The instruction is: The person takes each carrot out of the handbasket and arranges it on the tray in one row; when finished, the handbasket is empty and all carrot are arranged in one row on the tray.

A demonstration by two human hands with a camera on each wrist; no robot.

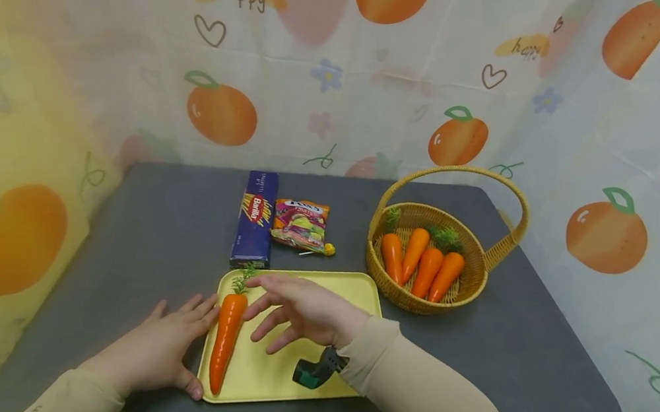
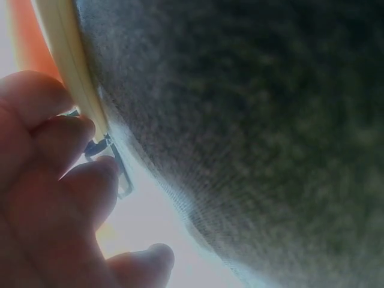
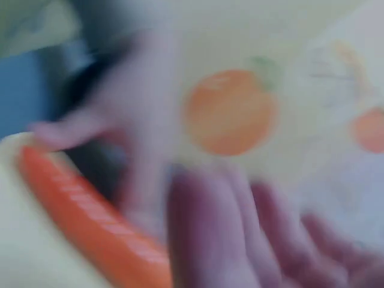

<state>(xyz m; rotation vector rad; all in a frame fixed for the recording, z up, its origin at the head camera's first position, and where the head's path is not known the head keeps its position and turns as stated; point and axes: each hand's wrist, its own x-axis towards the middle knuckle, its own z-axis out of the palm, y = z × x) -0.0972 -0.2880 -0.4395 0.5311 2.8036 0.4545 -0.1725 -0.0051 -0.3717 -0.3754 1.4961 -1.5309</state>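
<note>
A long orange carrot (image 1: 228,342) with a green top lies along the left side of a yellow tray (image 1: 324,389). My left hand (image 1: 161,348) is at the tray's left edge, its fingers spread and fingertips right at the rim; the left wrist view shows these fingers (image 2: 90,186) against the tray's side. Over the tray, just right of the carrot, hovers my right hand (image 1: 304,311), fingers extended and apart with nothing held. A dark wrist camera (image 1: 316,370) hangs below the right cuff. In the right wrist view the carrot (image 3: 90,222) appears blurred beside both hands.
A wicker basket (image 1: 481,284) with a tall handle and several carrots (image 1: 428,273) inside stands right of the tray. Behind the tray lie a blue spaghetti box (image 1: 243,234), a colourful candy bag (image 1: 302,222) and a yellow lollipop (image 1: 329,249). A printed curtain (image 1: 308,102) backs the grey table.
</note>
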